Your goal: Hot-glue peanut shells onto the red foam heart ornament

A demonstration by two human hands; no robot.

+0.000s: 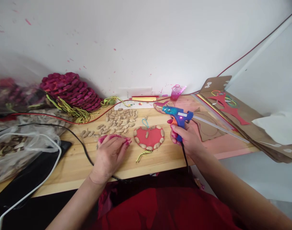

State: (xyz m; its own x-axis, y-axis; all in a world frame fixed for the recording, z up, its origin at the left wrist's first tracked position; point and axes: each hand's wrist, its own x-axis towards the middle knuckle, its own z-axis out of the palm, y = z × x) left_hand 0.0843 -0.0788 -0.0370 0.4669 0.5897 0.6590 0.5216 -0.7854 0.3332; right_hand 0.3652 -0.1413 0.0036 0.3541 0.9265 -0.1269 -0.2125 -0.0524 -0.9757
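In my right hand (184, 135) is a blue hot glue gun (178, 115), its nozzle pointing left and a long glue stick (220, 128) trailing from its back. A small light glows on its side. Left of it lies a red heart-shaped piece (149, 137) edged with peanut shells, one more shell on its face, a blue loop on top and a yellow-green tassel below. My left hand (111, 155) rests on the table left of the heart, fingers bent and pressed together; whatever they hold is hidden. Loose peanuts (119, 121) lie just beyond it.
A stack of magenta peanut-covered pieces (71, 91) with tassels stands back left. Plastic bags (28, 143) and a black tray (28, 172) fill the left side. A pink cup (176, 92) is by the wall; cardboard (243, 111) lies right. Cords cross the wooden table (71, 172).
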